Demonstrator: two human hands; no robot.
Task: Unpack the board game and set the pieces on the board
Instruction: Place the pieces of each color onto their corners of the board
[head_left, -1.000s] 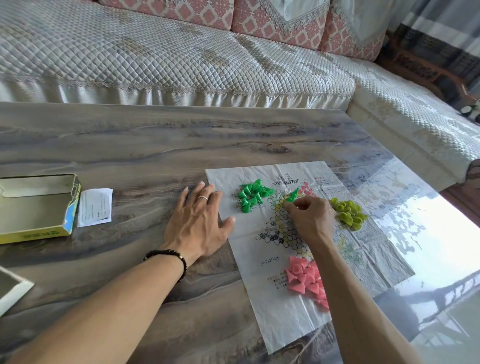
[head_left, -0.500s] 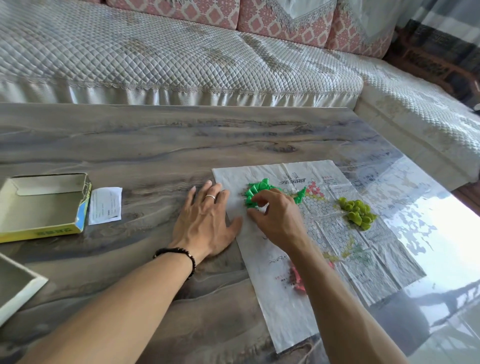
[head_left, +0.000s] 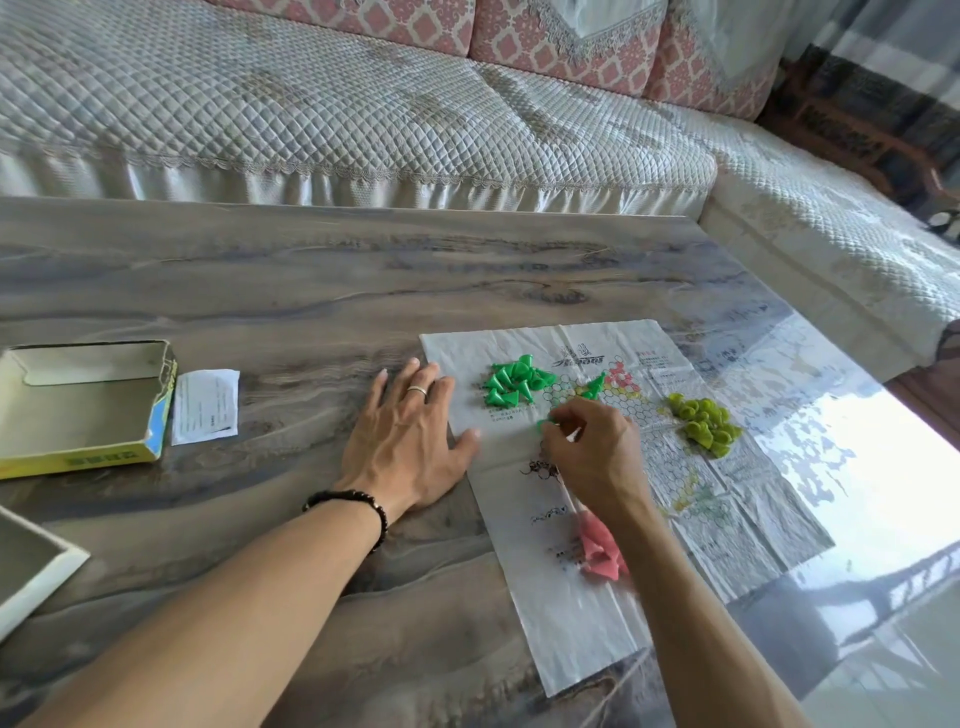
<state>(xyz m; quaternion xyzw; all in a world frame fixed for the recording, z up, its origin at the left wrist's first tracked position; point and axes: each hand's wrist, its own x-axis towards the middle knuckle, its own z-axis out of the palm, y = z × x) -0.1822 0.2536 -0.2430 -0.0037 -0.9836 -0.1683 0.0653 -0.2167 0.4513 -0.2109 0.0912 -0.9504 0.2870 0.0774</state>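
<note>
Green cone pieces (head_left: 511, 383) lay heaped at the far left of the paper board (head_left: 597, 613), which was spread flat on the wood-grain table (head_left: 260, 291). One green piece (head_left: 595, 387) already stood on the printed hexagon grid, right of the heap. Yellow-green pieces (head_left: 704, 423) were piled on the board's right side, and pink pieces (head_left: 600, 551) on its near part, partly hidden by the right forearm.

The left hand (head_left: 410, 441) lay flat with fingers straight and spread, its palm on the table and its thumb and fingertips over the board's left edge, holding the sheet down. The right hand (head_left: 592, 452) was over the grid with fingers curled; a sliver of green at the fingertips (head_left: 551, 422) suggested that it pinched a single green cone, though most of the piece was hidden.

The step in hand appeared to be seating this cone on a cell near the one already standing. To do it well, the cone should go down base first and upright, squarely on one hexagon, and be released without dragging. Because the sheet is thin and creased, the left hand's pressure matters; a shift of the paper could topple the standing piece.

An open yellow box (head_left: 78, 410) and a paper slip (head_left: 205, 405) sat at the left, well apart from the board.
</note>
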